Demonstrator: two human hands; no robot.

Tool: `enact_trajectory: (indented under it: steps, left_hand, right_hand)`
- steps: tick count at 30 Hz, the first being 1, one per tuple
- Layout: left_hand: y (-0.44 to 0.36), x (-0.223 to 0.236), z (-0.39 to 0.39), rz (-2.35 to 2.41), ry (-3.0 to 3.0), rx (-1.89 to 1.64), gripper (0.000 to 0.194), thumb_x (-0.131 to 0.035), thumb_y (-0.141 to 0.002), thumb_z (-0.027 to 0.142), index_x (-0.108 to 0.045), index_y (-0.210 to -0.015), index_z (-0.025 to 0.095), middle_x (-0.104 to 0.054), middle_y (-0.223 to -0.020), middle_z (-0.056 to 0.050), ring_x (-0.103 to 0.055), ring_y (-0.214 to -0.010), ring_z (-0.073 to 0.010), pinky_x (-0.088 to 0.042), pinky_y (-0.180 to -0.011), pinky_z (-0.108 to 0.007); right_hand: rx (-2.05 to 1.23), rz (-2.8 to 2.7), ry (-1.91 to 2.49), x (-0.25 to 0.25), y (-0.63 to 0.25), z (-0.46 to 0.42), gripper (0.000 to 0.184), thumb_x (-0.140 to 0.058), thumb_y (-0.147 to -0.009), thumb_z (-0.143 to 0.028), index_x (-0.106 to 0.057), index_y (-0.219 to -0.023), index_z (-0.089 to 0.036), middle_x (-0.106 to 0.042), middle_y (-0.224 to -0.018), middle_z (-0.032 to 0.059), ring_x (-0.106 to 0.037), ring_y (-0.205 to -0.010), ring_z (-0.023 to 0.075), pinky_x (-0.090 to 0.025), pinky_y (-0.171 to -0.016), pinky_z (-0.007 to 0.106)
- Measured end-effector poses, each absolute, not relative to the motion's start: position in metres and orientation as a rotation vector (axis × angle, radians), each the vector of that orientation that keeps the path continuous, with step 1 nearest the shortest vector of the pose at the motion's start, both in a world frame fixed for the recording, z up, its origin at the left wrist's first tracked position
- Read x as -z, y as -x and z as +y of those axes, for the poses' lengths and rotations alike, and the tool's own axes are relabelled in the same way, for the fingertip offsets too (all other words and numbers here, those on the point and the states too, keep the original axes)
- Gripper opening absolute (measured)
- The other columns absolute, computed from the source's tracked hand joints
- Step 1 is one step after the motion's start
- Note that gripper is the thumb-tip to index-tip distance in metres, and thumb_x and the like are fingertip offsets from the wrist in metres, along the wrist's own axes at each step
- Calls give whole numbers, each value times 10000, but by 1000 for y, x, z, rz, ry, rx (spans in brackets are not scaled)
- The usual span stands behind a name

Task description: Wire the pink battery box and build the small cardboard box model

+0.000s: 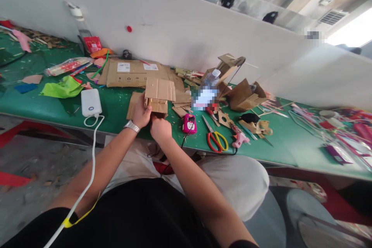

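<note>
A small brown cardboard box structure (pixel 159 90) with a flat panel on top is held up near the front edge of the green table. My left hand (pixel 141 115), with a metal watch at the wrist, grips its left side. Just below the box's lower opening, my right hand (pixel 161 130) is closed in a fist. Its fingertips are hidden, so whatever it holds cannot be made out. Behind the left hand lies a flat cardboard piece (pixel 133 104). A pink case with a white face pattern (pixel 190 124) lies to the right of my hands.
Scissors (pixel 216 136) and a pink glue gun (pixel 240 138) lie to the right. A white power bank (pixel 91 102) with a cable running toward me is at left. Behind stand a flattened carton (pixel 128 79), a bottle (pixel 214 75) and a cardboard box (pixel 247 95).
</note>
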State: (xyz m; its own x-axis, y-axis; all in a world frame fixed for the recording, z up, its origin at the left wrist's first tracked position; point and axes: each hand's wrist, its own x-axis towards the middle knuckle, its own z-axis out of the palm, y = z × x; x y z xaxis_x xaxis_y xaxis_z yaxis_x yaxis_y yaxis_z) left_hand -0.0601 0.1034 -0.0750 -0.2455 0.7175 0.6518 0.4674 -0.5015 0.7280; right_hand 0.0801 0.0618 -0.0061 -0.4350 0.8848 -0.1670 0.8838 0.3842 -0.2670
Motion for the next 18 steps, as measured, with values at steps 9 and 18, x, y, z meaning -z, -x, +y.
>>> enact_trajectory:
  steps: [9,18]
  left_hand:
    - [60,78,105,1474,-1784,-1874,889,-277,-973,835,-518,-1433,114,-572,-1484,-289,-555,-1435,-361,-399,-1230,-502]
    - [59,75,104,1419,-1746,-1902,919,-323,-954,850,-473,-1487,116,-543,-1514,-291,-539,-1453,-360,-401,-1237,-496]
  right_hand:
    - [-974,-2700,1248,-28,-146,19,246,-501,-1041,-241,-653,-859,-177,-736,-854,37,-683,-824,164,-441,-735,247]
    - [-1346,-2643,890,-138,-249,53,422,-542,-1039,-478,-782,-932,-147,-736,-832,44,-623,-749,150,-448,-698,270]
